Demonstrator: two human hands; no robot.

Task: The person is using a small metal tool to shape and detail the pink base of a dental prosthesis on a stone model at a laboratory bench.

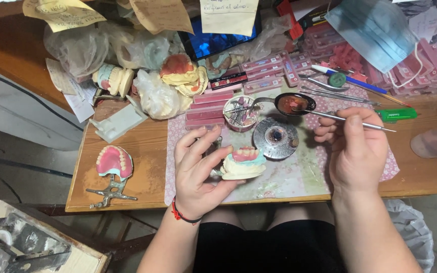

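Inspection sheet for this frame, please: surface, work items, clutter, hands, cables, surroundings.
Surface: wooden bench with a stained patterned mat.
Work items: plaster dental model with pink wax and teeth; thin metal instrument; spoon; round metal burner.
Clutter: second denture model on a metal frame, bagged casts, pink tooth strips, face mask, green lighter.
Hands: left hand holds the model; right hand has its grip on the instrument.
Cables: dark cable at left.
Surroundings: paper notes above.

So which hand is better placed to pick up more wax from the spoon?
Probably the right hand: it holds the thin metal tool, whose tip sits at the spoon. The left hand is busy holding the denture model.
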